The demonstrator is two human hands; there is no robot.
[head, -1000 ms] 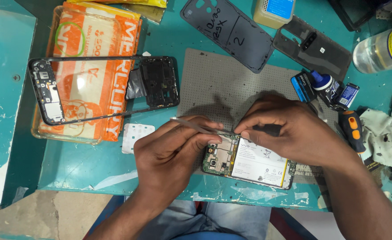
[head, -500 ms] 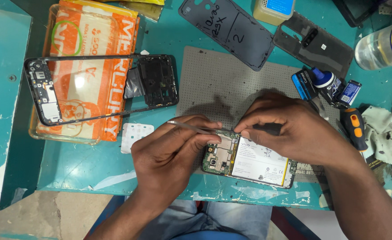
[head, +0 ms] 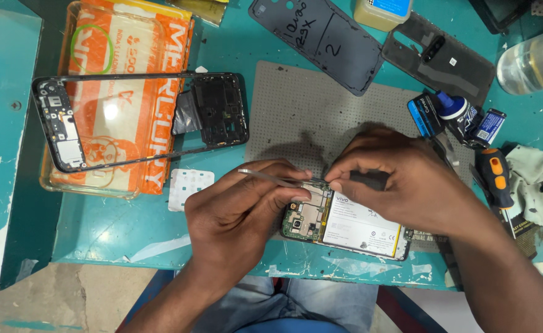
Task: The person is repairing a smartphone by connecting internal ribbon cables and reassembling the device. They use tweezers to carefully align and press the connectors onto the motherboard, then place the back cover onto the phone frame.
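From the head camera, an opened phone [head: 345, 225] lies face down at the near edge of the teal table [head: 99, 228], half on the grey work mat [head: 308, 111]. Its back is off: a green circuit board with a small round camera lens shows at its left end, and a white battery fills the rest inside a dark frame.

The left hand [head: 240, 216] is closed around thin metal tweezers [head: 265, 177], whose tips reach the board's top edge. The right hand [head: 407, 182] is pinched narrow around a dark-handled tool [head: 370, 179], its fingertips meeting the tweezers over the board.

Further left, an empty phone frame [head: 142, 117] rests on an orange packet [head: 130, 55]. A dark back cover [head: 321, 40] lies beyond the mat, and an orange-and-black screwdriver [head: 496, 179] lies just right of the right hand.
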